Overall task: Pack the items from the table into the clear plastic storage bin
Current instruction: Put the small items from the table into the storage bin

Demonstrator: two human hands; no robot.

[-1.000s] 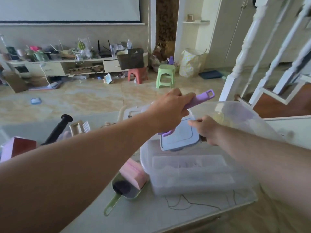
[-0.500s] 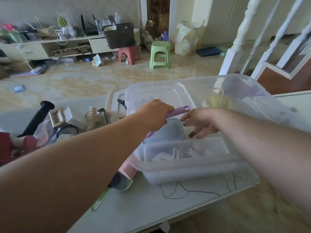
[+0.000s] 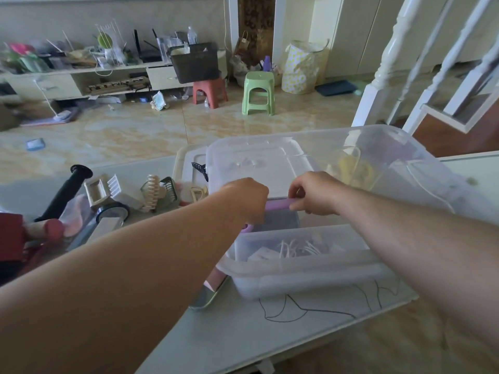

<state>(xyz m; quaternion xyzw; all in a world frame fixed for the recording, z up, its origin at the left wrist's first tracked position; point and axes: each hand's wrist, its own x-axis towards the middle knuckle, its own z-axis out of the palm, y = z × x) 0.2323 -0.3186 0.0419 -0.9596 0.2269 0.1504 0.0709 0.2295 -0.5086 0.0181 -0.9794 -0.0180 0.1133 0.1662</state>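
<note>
cluttered living-room floor and a low shelf unit fill the background, with a green stool (image 3: 258,93) and a red stool (image 3: 210,91) standing well beyond the pale tabletop (image 3: 243,327). on that tabletop the clear plastic storage bin (image 3: 305,268) is the landmark for everything else.

both hands are over the bin's near-left part. the left hand (image 3: 247,198) is curled around one end of a purple handled item (image 3: 278,204), and the right hand (image 3: 313,194) pinches its other end between thumb and fingers; the item hangs just above a grey-lidded box (image 3: 280,221) already lying inside the bin. whether it touches that box cannot be told.

packed so far, as far as shows: the grey-lidded box, a bundle of white cords (image 3: 297,248) against the bin's near wall, and something yellow (image 3: 353,167) seen blurred through its far wall.

still outside, left of the bin: a beige hair claw (image 3: 151,191), a black-handled tool (image 3: 64,190), a roll of tape (image 3: 113,210), a cream comb-like piece (image 3: 108,187) and red things at the tabletop's left edge (image 3: 16,238). tucked against the bin's near-left corner lie a pink block (image 3: 214,279) and a green scoop (image 3: 205,299). the bin's lid (image 3: 186,163) appears to lie behind its left side.

by this showing the job is perhaps half done; the purple item is about to go in, and the left-hand heap remains.
</note>
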